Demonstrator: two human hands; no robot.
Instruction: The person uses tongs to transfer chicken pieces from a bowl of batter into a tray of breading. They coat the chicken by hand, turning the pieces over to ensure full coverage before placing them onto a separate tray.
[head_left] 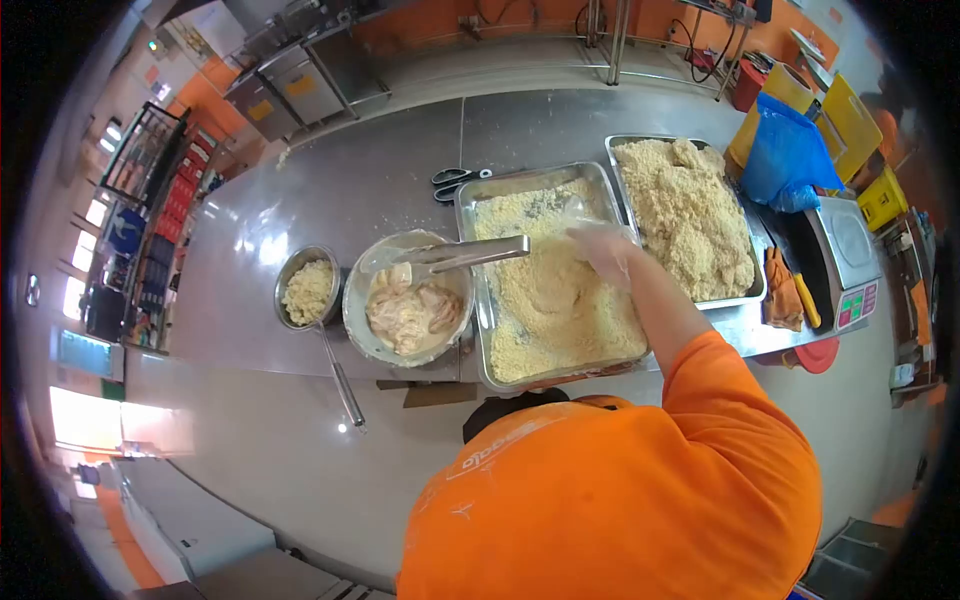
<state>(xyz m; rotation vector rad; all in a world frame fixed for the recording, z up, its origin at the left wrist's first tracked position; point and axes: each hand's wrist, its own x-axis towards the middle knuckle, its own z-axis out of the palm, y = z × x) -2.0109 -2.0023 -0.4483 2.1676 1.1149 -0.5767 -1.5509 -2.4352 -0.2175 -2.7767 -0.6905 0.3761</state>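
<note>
My right hand (603,252), in what looks like a thin clear glove, is over the metal tray (484,318) of pale yellow breading flour (535,355). Its fingers are smeared by motion at the flour's surface, and I cannot tell whether they hold anything. A swirled hollow shows in the flour below the hand. My left hand is out of view. Left of the tray stands a bowl (352,325) of pale, batter-coated pieces (412,312). Steel tongs (475,253) lie across its rim, their handle end reaching over the tray.
A second tray (623,187) heaped with crumbly breading (690,215) sits at right. Farther left is a long-handled strainer (340,375) with crumbs. Black-handled scissors (452,183) lie behind the tray. A blue bag (790,150), scale (848,250) and yellow-handled knife (808,300) occupy the right end.
</note>
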